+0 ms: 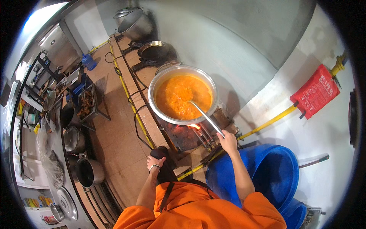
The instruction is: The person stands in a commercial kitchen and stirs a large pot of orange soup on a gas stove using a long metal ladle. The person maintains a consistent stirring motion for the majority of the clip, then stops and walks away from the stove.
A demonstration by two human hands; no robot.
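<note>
My right hand [228,140] is closed around the handle of a long metal ladle [204,114]. The ladle's bowl end is sunk in an orange, bubbling stew [183,94], so I cannot see it. That stew is in a wide aluminium pot [151,98], which sits over a burner with an orange flame [194,126] showing below the rim. My left hand [156,162] rests on my raised knee in dark trousers [165,175], holding no tool. A bracelet or watch is on that wrist.
Yellow gas pipe [125,88] and black hoses line the tiled stove ledge. Beyond the pot are a black pan [154,51] and large pots [135,27]. Blue barrels [251,171] stand at right, below a red fire blanket pouch [316,91]. A steel counter [67,174] runs along the left.
</note>
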